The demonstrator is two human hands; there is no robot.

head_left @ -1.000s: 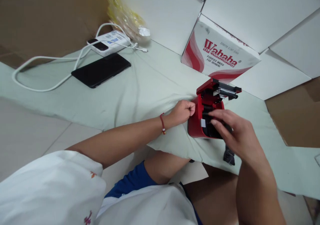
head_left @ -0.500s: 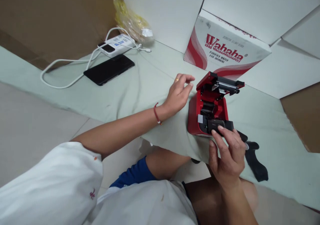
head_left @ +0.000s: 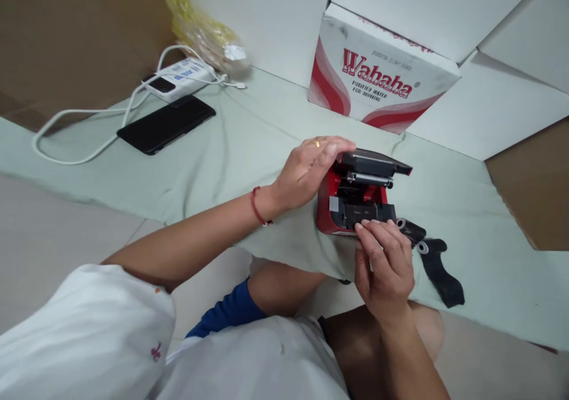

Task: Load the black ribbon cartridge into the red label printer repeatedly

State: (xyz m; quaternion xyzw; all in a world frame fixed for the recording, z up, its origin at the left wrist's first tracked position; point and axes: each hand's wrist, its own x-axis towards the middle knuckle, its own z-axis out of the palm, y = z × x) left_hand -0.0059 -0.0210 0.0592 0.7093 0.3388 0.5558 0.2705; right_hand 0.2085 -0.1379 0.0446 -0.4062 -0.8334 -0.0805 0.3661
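A red compact printer-like device (head_left: 328,207) stands on the cloth with its hinged black-topped lid (head_left: 372,163) partly lowered. My left hand (head_left: 309,172) grips the lid's left end, fingers across it. My right hand (head_left: 382,266) is shut on a black cartridge (head_left: 368,214) seated in the device's front opening, and its fingers hide the lower edge. Out of the cartridge's right end runs a black strap with round eyelets (head_left: 438,272), lying on the cloth. A metal roller (head_left: 368,179) shows under the lid.
A pale green cloth (head_left: 267,121) covers the surface. A black phone (head_left: 165,124), a white power bank (head_left: 178,79) with a white cable (head_left: 75,136), and a yellow plastic bag (head_left: 200,32) lie at the back left. A white-and-red Wahaha carton (head_left: 377,74) stands behind the device.
My left hand has moved from beside the device onto its lid, which has swung down from upright. The black cartridge now sits further into the device, with the strap spread to its right.
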